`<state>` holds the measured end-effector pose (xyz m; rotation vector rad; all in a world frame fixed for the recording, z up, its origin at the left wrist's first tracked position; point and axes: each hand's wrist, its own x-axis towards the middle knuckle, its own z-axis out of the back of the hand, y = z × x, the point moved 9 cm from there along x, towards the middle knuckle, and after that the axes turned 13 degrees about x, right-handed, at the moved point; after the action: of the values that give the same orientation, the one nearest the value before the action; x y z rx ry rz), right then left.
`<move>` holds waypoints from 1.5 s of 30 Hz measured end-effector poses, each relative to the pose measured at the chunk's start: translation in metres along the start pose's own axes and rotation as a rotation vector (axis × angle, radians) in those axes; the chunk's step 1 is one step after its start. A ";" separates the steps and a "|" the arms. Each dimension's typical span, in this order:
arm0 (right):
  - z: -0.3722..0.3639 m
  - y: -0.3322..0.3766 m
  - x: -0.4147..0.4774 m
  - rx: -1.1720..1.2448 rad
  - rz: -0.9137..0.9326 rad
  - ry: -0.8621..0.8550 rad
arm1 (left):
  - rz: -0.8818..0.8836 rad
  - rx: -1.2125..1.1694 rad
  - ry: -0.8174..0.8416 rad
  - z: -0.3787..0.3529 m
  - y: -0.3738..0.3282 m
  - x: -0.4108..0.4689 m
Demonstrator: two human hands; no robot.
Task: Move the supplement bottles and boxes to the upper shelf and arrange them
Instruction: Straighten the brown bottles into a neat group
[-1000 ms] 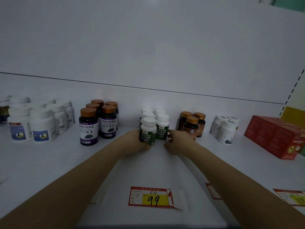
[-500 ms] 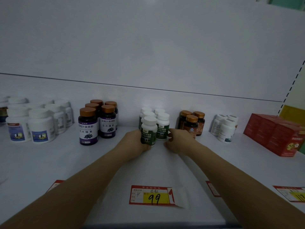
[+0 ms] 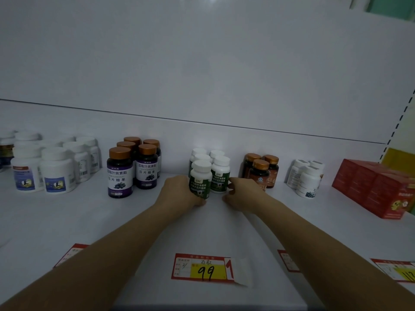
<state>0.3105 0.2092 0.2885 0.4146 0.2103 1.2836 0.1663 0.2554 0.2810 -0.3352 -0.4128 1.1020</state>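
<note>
Green-label bottles [image 3: 203, 158] with white caps stand in a tight cluster of two files at the middle of the shelf [image 3: 67, 221], the rearmost ones close to the white back panel [image 3: 202, 140].

In the head view both forearms reach in from the lower corners and meet at the front of this cluster. The left hand [image 3: 179, 191] curls round the front-left bottle [image 3: 200, 179], fingers on its left side and the thumb tucked under its base edge. This bottle sits slightly forward of its neighbour. The right hand [image 3: 241, 194] lies just right of the front-right bottle [image 3: 220, 176], its curled fingertips against that bottle's side. Whether it actually grips the bottle I cannot tell.

To the left, a strip of bare shelf separates the cluster from the purple-label bottles [image 3: 120, 173] with copper caps, and further left stand white tubs [image 3: 57, 173] with blue labels. To the right the gap is narrower. The amber bottles [image 3: 260, 176] stand near the cluster, with the right hand partly in front of them. Beyond them are small white bottles [image 3: 307, 180] and then red boxes [image 3: 377, 189] near the shelf's right end.

In front of the hands a broad stretch of bare white shelf runs to the front edge. A red and yellow price tag [image 3: 203, 269] marked 99 lies there between the forearms.
</note>
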 end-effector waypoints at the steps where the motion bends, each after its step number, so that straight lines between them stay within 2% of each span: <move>1: 0.000 0.000 0.001 0.002 0.000 0.003 | 0.001 -0.001 0.005 0.000 -0.001 -0.001; 7: -0.001 -0.010 0.003 0.074 -0.037 -0.007 | 0.047 0.021 0.049 0.001 0.000 -0.003; 11: 0.001 0.003 -0.012 0.084 0.026 0.034 | 0.043 0.097 0.134 0.004 -0.012 -0.014; 13: 0.014 0.005 -0.019 0.122 0.050 -0.012 | 0.045 0.095 0.162 0.009 -0.019 -0.020; 14: 0.027 0.003 -0.023 0.149 0.063 -0.078 | 0.057 0.083 0.139 0.014 -0.019 -0.022; 16: 0.064 -0.007 -0.030 0.186 0.097 -0.265 | 0.010 0.085 -0.038 0.031 -0.028 -0.030; 18: 0.104 -0.027 -0.040 0.297 0.082 -0.445 | -0.170 0.125 -0.284 0.046 -0.056 -0.048; 20: 0.128 -0.058 -0.042 0.396 0.001 -0.502 | -0.325 0.114 -0.378 0.043 -0.089 -0.065; 23: 0.122 -0.103 -0.031 0.245 -0.145 -0.362 | -0.345 0.090 -0.185 0.006 -0.132 -0.058; 26: 0.096 -0.130 -0.019 0.124 -0.165 -0.198 | -0.149 0.054 0.095 -0.045 -0.145 -0.015; 28: 0.078 -0.141 -0.010 0.108 -0.144 -0.082 | -0.037 0.015 0.178 -0.074 -0.143 0.012; 34: 0.071 -0.138 0.015 0.045 0.000 0.019 | 0.089 0.004 0.052 -0.092 -0.132 0.045; 45: 0.068 -0.137 0.019 0.074 0.055 -0.023 | 0.095 0.067 0.099 -0.089 -0.129 0.045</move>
<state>0.4623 0.1841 0.2955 0.5010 0.2291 1.3272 0.3282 0.2374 0.2688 -0.3518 -0.2741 1.1841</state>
